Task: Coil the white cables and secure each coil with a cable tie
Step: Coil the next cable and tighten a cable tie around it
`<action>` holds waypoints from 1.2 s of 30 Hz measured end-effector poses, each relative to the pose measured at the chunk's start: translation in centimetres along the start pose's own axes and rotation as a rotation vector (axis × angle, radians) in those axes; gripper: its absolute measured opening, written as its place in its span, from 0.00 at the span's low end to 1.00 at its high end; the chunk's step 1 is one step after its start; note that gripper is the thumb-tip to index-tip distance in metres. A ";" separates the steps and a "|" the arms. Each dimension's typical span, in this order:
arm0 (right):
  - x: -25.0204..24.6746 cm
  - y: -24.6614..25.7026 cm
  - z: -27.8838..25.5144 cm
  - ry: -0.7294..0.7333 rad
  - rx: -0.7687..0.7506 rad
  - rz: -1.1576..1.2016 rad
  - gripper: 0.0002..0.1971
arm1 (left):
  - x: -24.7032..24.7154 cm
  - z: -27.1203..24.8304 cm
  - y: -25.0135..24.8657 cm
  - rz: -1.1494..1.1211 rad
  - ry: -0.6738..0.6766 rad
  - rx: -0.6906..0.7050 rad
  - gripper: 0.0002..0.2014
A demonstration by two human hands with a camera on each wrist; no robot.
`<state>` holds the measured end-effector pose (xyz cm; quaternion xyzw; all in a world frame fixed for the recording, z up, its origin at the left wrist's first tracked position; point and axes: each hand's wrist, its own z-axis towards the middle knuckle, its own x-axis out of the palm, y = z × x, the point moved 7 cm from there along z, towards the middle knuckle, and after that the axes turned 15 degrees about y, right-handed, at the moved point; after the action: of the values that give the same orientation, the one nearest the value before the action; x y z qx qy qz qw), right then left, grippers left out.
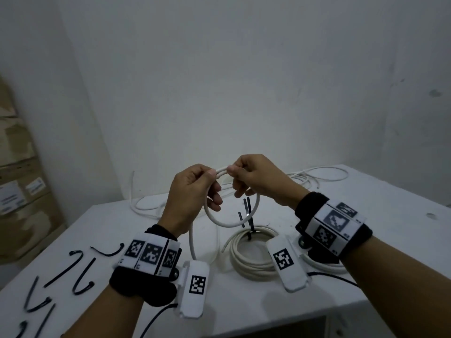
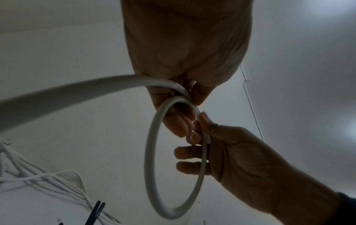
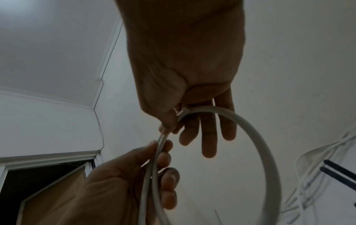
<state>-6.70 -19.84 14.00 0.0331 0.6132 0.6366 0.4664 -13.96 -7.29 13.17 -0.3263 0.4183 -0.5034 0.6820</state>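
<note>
Both hands are raised above the white table (image 1: 402, 203) and share one white cable (image 1: 227, 225), bent into a single round loop. My left hand (image 1: 212, 173) pinches the cable at the top of the loop, and the tail hangs down toward the table. My right hand (image 1: 231, 170) pinches the cable end just beside it. In the left wrist view the loop (image 2: 152, 152) hangs from my left hand (image 2: 183, 94), with the right hand (image 2: 200, 129) gripping its side. The right wrist view shows the right hand (image 3: 171, 124), the loop (image 3: 269, 152) and the left hand (image 3: 158, 152).
A finished white coil (image 1: 253, 270) lies on the table under my hands, bound by a black cable tie (image 1: 249, 215) that stands up. Several loose black ties (image 1: 70, 272) lie at front left. More loose white cables (image 1: 305, 178) trail along the back. Cardboard boxes (image 1: 19, 179) stand at left.
</note>
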 end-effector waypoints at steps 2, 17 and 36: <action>0.4 -0.8 -0.3 -0.034 -0.003 0.081 0.11 | -0.4 -0.3 0.4 -0.052 -0.030 -0.006 0.10; 3.7 -4.6 -2.5 -0.316 0.125 -0.144 0.14 | -4.4 -1.3 1.7 -0.317 -0.324 0.053 0.12; 12.0 -7.5 -1.9 -0.312 0.345 1.182 0.09 | -7.4 -4.4 3.9 -0.392 -0.385 -0.075 0.10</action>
<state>-10.46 -15.11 1.05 0.5331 0.5099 0.6663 0.1082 -17.40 0.82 9.67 -0.5157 0.2283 -0.5388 0.6258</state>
